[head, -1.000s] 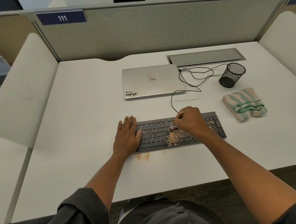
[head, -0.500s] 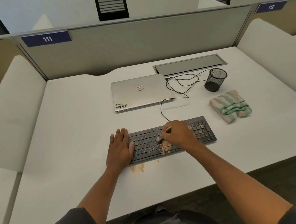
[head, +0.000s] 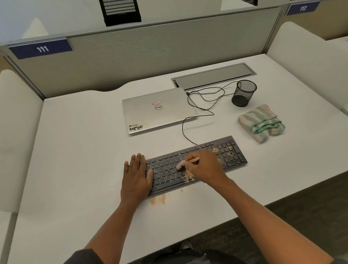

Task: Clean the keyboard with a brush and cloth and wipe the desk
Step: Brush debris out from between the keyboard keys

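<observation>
Right hand (head: 206, 168) pinches slim wooden brush (head: 185, 162), bristles toward 8 o'clock. Left hand (head: 137, 175), fingers flat, steadies crumb-strewn slab keyboard (head: 233, 155) on matte worktop (head: 77, 147)

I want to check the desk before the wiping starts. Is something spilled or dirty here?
Yes. Orange-tan crumbs lie on the keyboard beside the brush held by the right hand, with more on its number pad. A similar smear marks the desk at the keyboard's near edge.
</observation>
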`<state>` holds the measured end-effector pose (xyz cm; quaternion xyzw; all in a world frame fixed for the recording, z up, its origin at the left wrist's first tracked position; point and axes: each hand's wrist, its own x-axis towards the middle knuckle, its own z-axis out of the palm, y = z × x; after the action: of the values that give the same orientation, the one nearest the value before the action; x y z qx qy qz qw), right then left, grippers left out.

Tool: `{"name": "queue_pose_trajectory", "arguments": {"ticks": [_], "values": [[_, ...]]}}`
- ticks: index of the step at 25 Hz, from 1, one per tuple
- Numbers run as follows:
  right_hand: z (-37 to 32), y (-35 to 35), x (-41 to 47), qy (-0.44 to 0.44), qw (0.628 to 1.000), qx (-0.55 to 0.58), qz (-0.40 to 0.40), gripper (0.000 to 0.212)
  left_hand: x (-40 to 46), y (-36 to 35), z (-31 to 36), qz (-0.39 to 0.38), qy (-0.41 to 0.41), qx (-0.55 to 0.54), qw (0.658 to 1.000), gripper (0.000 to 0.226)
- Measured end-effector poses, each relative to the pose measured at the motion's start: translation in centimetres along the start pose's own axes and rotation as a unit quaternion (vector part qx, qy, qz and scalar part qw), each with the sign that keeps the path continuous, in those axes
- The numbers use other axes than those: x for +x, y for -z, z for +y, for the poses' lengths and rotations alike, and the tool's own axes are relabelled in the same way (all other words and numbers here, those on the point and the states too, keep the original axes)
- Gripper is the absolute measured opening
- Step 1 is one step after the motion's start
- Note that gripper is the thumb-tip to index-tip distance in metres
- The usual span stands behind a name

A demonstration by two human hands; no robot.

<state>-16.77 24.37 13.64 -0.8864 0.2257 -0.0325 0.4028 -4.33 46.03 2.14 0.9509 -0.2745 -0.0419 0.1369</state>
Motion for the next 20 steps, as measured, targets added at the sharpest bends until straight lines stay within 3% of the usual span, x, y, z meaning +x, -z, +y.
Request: {"name": "queue_pose_trajectory", "arguments": {"ticks": [5, 11, 15, 20], "values": [[1.1, -0.1, -0.3, -0.015, 0.997, -0.032, 0.063, 0.007, 0.0, 0.2, 0.2, 0.004, -0.001, -0.011, 1.0, 0.082], [-0.4, 0.2, -0.8, -0.006, 1.0, -0.012, 0.027, 0.018, 0.1, 0.2, 0.0, 0.0, -0.006, -0.013, 1.0, 0.08], [0.2, -0.2, -0.8, -0.035, 0.996, -0.038, 0.067, 0.016, 0.2, 0.3, 0.1, -0.001, -0.009, -0.019, 1.0, 0.08], [-1.3, -1.3, -2.2, -0.056, 0.995, 0.026, 0.073, 0.01, 0.1, 0.1, 0.0, 0.002, -0.013, -0.027, 1.0, 0.077]]}}
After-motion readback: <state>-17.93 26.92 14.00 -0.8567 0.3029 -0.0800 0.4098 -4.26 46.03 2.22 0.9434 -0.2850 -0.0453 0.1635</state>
